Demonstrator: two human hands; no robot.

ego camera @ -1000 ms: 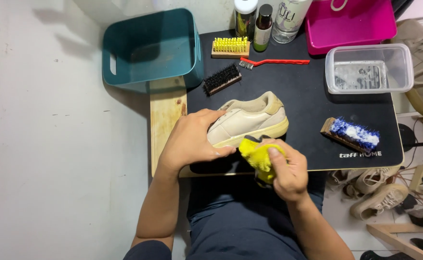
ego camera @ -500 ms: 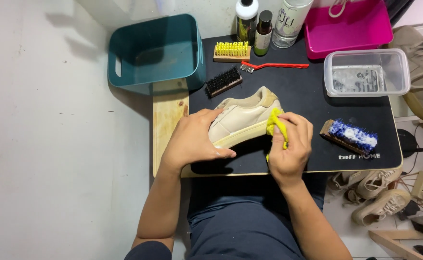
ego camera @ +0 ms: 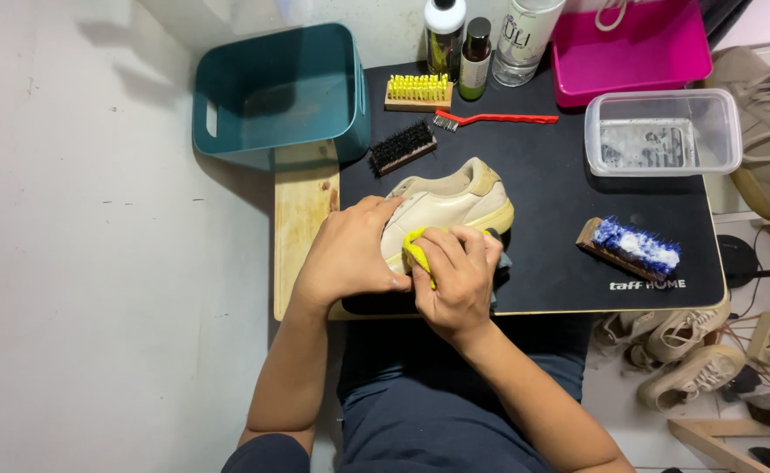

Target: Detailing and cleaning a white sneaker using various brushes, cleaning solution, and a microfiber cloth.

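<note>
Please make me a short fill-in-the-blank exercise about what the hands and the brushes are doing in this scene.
1. The right hand presses a ____ cloth against the shoe.
2. The left hand steadies the shoe, which lies on a ____ mat.
3. The brush with blue bristles lies in front of the clear ____.

Missing words: yellow; black; container
</note>
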